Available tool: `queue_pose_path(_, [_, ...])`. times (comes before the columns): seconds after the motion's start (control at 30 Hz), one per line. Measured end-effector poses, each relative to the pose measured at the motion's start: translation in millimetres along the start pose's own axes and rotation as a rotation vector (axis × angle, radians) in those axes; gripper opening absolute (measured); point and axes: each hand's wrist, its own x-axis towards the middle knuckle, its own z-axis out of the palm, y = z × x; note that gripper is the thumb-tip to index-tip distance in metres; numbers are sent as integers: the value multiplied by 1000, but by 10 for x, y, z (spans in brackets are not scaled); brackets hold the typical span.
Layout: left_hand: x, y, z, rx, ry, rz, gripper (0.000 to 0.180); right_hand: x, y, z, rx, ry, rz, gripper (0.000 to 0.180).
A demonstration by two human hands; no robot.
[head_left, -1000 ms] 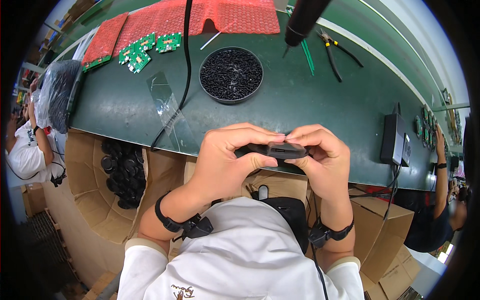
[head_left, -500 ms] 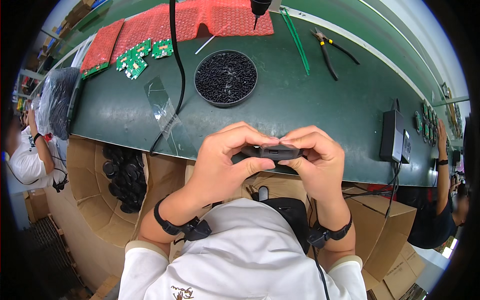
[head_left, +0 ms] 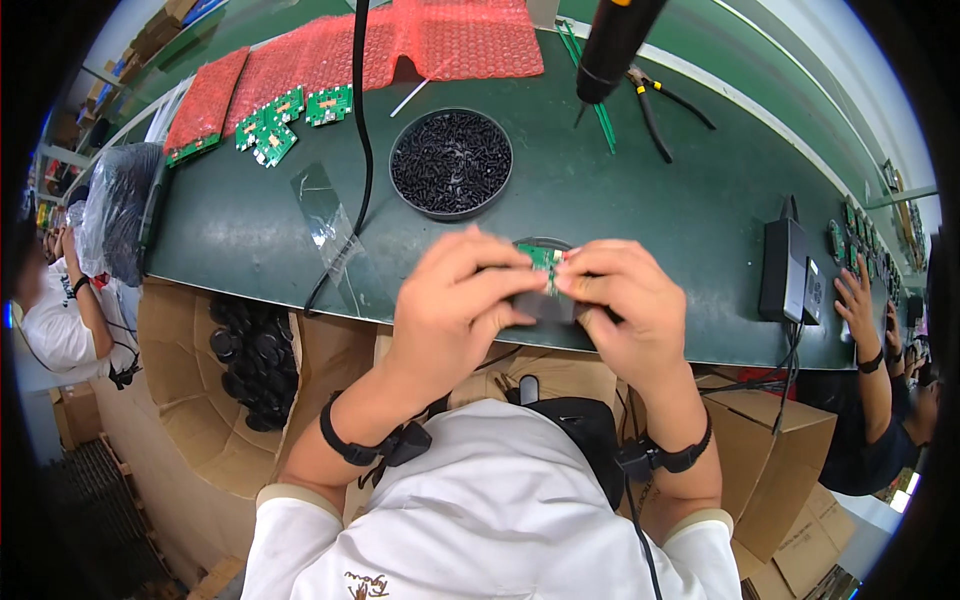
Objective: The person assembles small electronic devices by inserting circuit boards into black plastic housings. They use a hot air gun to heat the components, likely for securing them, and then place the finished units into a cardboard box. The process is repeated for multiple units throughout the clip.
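Black plastic housing [head_left: 545, 303] with a small green circuit board [head_left: 545, 258] showing at its top is sitting in the centre of the frame, pinched between both hands just above the near edge of the green workbench [head_left: 650, 200]. The left hand [head_left: 450, 310] is curling around the housing's left side, fingers closed on it, with the thumb reaching toward the board. The right hand [head_left: 625, 310] is gripping the right side, its fingertips pressing at the board's edge. Directly above the hands, a round black tray of small black screws [head_left: 452, 162] is resting on the bench. A hanging electric screwdriver [head_left: 612, 45] is dangling at the upper centre, with pliers [head_left: 655, 105] lying just right of it. Red bubble wrap [head_left: 330, 55] and more green boards [head_left: 290, 120] are lying at the upper left. A black power adapter [head_left: 785, 270] is standing at the right.
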Motion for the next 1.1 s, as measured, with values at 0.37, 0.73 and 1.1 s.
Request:
queue_pose_path(0.37, [-178, 170, 79, 247, -142, 47, 55, -17, -22, -128, -74, -133, 171, 31])
queue_pose_path(0.73, [-206, 186, 113, 236, -107, 42, 50, -8, 52, -51, -114, -189, 178, 27])
queue_pose_path(1.1, [-80, 308, -50, 81, -158, -48, 40, 405, 138, -350, 19, -417, 382, 41])
